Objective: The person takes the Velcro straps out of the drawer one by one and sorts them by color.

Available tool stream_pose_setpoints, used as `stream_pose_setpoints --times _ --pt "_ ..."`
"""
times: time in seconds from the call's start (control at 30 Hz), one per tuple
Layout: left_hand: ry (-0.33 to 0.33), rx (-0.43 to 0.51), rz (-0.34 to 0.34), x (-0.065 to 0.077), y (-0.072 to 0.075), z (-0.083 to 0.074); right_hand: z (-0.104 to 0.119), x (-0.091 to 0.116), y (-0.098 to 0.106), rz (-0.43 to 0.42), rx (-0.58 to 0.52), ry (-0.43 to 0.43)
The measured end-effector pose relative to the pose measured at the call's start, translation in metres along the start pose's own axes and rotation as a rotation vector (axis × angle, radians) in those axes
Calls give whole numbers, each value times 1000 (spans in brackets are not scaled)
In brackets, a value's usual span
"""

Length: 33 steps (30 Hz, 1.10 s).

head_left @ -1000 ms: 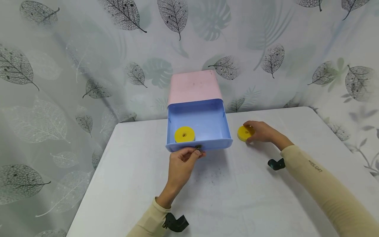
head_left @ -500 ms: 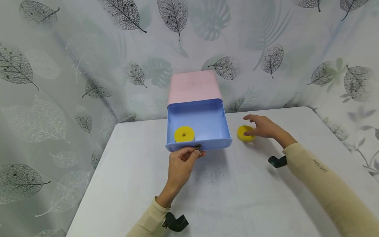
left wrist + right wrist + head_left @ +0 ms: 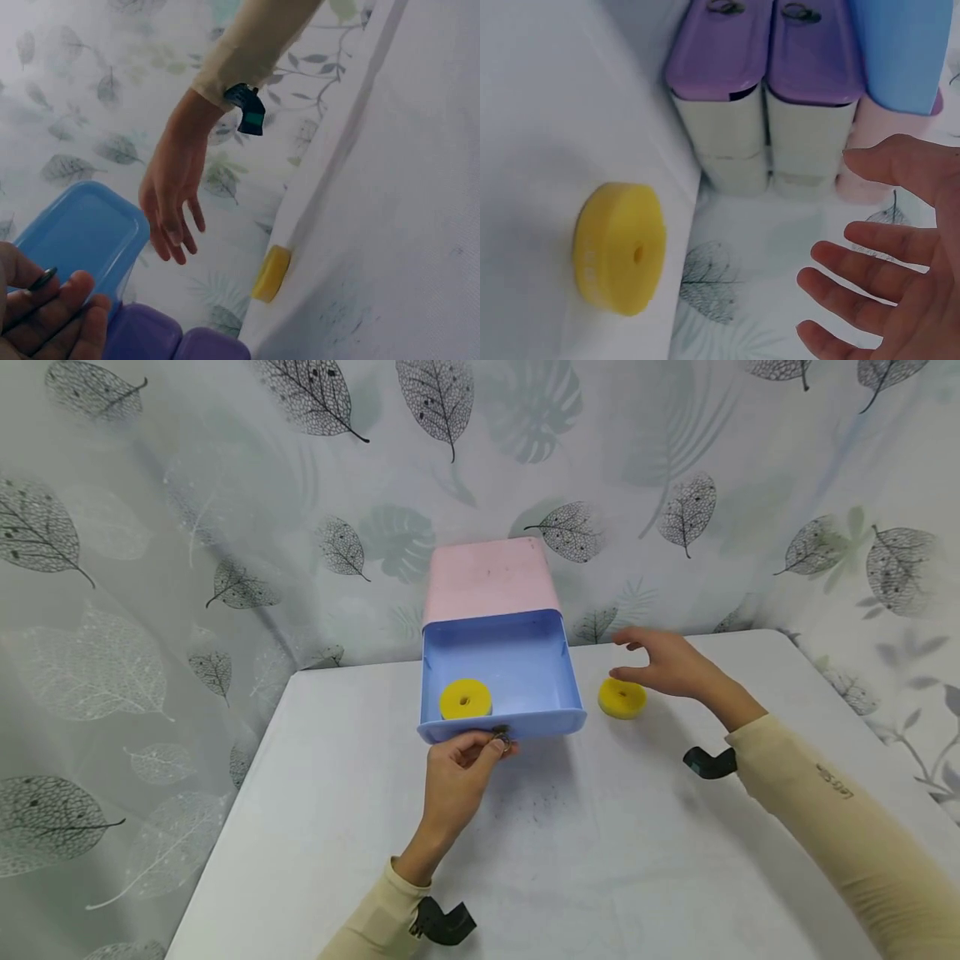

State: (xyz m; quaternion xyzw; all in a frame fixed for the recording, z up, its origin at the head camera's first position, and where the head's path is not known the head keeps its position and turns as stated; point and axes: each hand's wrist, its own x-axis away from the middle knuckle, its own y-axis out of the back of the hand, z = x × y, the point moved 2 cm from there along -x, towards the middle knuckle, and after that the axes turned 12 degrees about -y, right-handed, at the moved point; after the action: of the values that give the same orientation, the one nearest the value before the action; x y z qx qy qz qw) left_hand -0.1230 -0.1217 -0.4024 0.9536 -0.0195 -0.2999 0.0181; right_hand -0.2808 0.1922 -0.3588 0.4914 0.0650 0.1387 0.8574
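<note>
A blue drawer (image 3: 498, 652) stands pulled out of a small chest with a pink top (image 3: 491, 581). At its front, the thumb and fingers of my left hand (image 3: 456, 781) pinch the small metal ring pull (image 3: 43, 279). One yellow disc (image 3: 466, 699) with a centre hole lies inside, at the drawer's front left. A second yellow disc (image 3: 622, 247) lies flat on the white table, right of the chest. My right hand (image 3: 663, 667) hovers above and behind this disc, fingers spread and holding nothing; the right wrist view shows a gap between them.
Below the blue drawer, two purple drawer fronts (image 3: 720, 52) with ring pulls appear in the right wrist view. A leaf-patterned curtain (image 3: 495, 468) hangs behind the white table (image 3: 315, 793). Dark specks (image 3: 536, 806) mark the cloth before the chest.
My right hand has let go of the yellow disc on the table and risen up and back from it. The left hand and drawer have stayed in place.
</note>
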Motion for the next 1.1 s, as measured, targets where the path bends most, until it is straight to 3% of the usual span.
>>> stream_pose_setpoints --times 0.5,1.1 --pt "-3 -14 5 0 1 0 45 19 23 -115 -104 103" --pt "-3 -19 10 1 1 0 102 28 35 -120 -91 268"
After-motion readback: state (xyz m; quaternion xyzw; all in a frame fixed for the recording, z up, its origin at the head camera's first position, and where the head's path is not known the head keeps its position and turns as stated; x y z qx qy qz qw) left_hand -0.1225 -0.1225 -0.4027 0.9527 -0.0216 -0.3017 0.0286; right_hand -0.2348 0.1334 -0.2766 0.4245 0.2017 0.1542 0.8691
